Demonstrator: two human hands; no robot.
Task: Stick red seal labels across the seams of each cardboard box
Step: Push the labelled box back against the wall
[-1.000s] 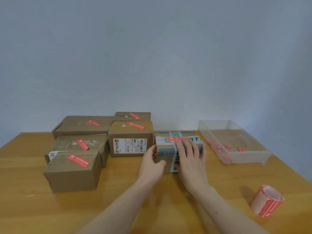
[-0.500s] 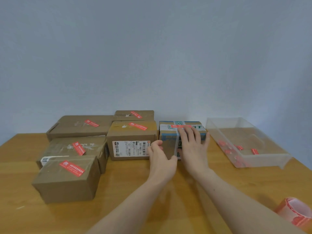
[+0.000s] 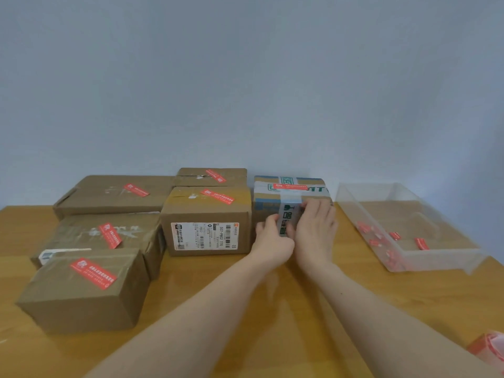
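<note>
Taped cardboard box (image 3: 268, 196) has both hands on its front: left hand (image 3: 272, 241) curled, right hand (image 3: 313, 230) flat.

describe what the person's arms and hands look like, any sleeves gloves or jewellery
Both forearms are bare as far as the frame shows, with no sleeve edge in view. The left hand and right hand wear no gloves, and no ring, watch or bracelet is visible. Nails look short and plain, though they are too small to be sure.
</note>
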